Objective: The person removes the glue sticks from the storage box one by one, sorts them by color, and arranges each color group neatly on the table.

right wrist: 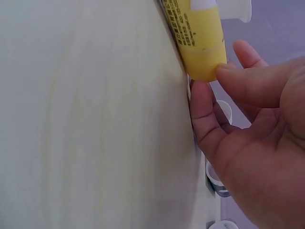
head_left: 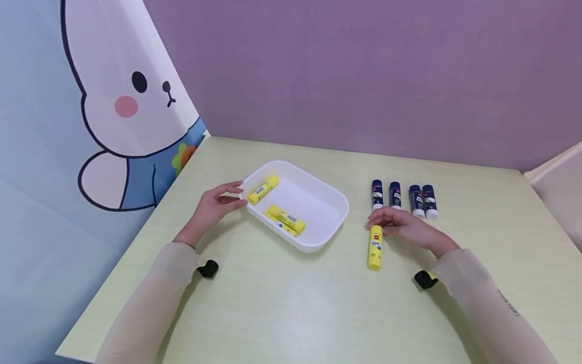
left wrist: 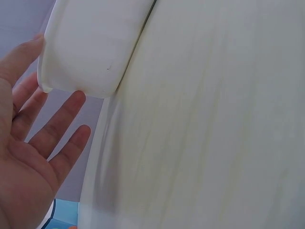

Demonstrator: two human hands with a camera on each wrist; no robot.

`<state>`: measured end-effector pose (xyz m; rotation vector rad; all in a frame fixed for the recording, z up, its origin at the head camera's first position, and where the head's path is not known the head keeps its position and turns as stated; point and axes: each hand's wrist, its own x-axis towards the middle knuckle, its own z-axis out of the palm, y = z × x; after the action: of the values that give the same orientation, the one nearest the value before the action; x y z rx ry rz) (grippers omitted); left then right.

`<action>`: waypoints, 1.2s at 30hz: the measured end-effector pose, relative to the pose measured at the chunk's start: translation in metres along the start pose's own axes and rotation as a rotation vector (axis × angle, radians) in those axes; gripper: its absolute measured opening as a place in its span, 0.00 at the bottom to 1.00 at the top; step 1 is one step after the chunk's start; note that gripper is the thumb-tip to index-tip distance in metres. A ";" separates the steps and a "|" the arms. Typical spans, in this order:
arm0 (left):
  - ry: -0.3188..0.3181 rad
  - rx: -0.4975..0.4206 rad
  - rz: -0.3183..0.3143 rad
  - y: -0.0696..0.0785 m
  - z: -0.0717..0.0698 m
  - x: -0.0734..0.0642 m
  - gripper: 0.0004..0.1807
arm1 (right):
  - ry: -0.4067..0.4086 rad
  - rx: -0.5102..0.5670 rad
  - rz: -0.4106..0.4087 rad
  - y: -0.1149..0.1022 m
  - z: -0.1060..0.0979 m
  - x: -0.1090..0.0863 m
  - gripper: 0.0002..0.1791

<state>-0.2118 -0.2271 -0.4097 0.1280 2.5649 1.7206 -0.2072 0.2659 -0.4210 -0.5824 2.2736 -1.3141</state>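
Observation:
My right hand (head_left: 402,226) pinches the far end of a yellow glue stick (head_left: 375,250) with thumb and fingertips. In the right wrist view the glue stick (right wrist: 202,45) is close along the table surface. On the left, my left hand (head_left: 214,208) touches the near-left end of a white plastic tray (head_left: 313,202), fingers loosely spread. The left wrist view has thumb and fingertips at the tray (left wrist: 90,47) rim and end wall. Inside the tray, one yellow glue stick (head_left: 263,189) lies at the left end; two more, such as this glue stick (head_left: 287,218), lie together along the near side.
Several navy glue sticks with white ends, among them this navy glue stick (head_left: 429,201), lie in a row beyond my right hand. A purple panel (head_left: 364,76) closes off the back of the pale table (head_left: 291,313). A blue cartoon sheet (head_left: 36,202) hangs at the left.

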 end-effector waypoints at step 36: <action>0.001 0.026 -0.006 0.000 0.000 0.000 0.23 | 0.123 -0.117 -0.057 -0.049 -0.005 0.005 0.20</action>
<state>-0.2121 -0.2273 -0.4092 0.1198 2.5861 1.6864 -0.2077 0.2435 -0.3764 -0.6259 2.4638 -1.2822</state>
